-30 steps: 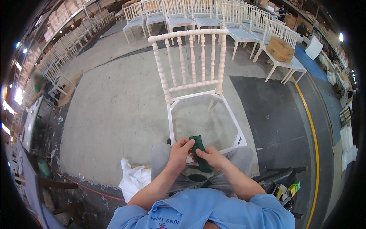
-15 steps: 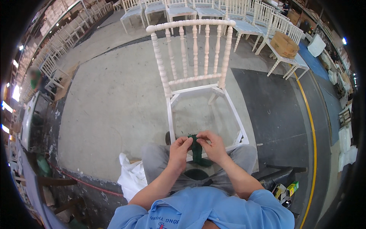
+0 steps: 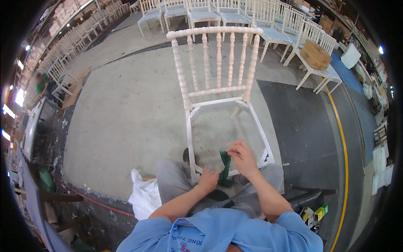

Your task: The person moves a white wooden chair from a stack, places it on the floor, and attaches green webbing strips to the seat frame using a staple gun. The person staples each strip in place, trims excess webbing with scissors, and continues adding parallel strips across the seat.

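A white spindle-back chair frame (image 3: 218, 90) without a seat panel stands on the concrete right in front of my knees. My right hand (image 3: 242, 157) pinches the top end of a dark green pad or cloth strip (image 3: 225, 168) that hangs down over the chair's front rail. My left hand (image 3: 208, 179) grips the lower end of the same strip at the rail, fingers closed on it. Both forearms come up from my blue shirt at the bottom of the picture.
A white rag or bag (image 3: 145, 195) lies by my left leg. Rows of white chairs (image 3: 235, 14) line the back; one at right carries a cardboard box (image 3: 315, 54). A person in green (image 3: 41, 84) sits far left. A yellow floor line (image 3: 345, 138) runs along the right.
The green strip, earlier held together in both hands as a folded piece, is now stretched out: my right hand rose with its top end, my left hand dropped to the front rail.
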`<state>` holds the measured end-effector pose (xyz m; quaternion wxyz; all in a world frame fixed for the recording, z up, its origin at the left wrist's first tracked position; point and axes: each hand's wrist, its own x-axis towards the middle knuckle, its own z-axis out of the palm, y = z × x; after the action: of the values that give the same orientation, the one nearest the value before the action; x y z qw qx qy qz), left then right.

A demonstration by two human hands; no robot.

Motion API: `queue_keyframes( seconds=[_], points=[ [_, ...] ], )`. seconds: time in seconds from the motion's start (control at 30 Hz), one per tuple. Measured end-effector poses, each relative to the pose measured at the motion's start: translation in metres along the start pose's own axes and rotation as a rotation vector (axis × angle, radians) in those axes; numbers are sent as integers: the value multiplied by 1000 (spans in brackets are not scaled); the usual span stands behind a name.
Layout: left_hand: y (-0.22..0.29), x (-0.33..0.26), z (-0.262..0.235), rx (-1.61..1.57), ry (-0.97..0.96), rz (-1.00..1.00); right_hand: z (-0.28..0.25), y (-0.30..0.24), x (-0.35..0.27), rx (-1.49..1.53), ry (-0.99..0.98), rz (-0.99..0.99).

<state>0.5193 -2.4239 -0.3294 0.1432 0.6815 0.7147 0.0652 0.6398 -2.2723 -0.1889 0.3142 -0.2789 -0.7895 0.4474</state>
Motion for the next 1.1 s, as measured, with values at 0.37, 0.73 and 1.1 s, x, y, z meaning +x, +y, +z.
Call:
queue_keyframes(
  seconds=[0.37, 0.73, 1.1],
  points=[
    [-35, 17, -88, -1029, 658, -451, 13, 13, 60, 65, -179, 138],
    [-84, 91, -110, -809, 691, -257, 55, 42, 115, -52, -221, 114],
    [-178, 181, -63, -457, 793, -618, 141, 164, 255, -251, -172, 141]
  ],
)
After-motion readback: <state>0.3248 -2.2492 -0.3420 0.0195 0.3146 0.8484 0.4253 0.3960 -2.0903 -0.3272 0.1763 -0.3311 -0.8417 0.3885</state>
